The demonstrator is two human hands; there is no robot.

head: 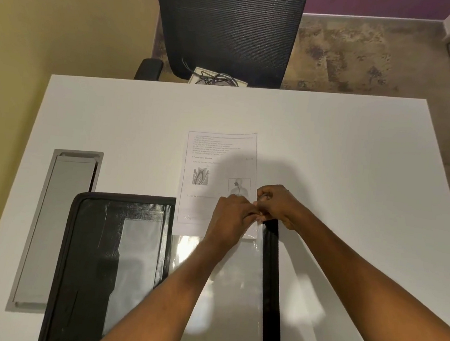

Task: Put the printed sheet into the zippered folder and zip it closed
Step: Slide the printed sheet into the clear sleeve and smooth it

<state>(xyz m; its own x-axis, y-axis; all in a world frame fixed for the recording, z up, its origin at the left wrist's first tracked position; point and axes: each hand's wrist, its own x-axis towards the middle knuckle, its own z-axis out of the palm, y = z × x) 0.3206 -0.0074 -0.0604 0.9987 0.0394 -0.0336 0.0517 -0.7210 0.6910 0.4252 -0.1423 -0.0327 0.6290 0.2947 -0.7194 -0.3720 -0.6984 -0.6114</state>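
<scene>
A black zippered folder (92,253) lies open on the white table, its left half showing pockets and its right half covered by a clear plastic sleeve (223,285). The printed sheet (213,169), with text and two diagrams, lies flat just beyond the folder's far edge, its near end overlapping the sleeve's top. My left hand (227,222) and my right hand (278,203) meet at the sheet's near right corner, fingers pinched at the sleeve's top edge. Whether they grip the sheet, the sleeve or both is hidden by the fingers.
A grey cable-tray lid (56,225) is set into the table (354,182) to the left of the folder. A black mesh office chair (229,27) stands beyond the far edge, with a white box of cables (216,78) on its seat.
</scene>
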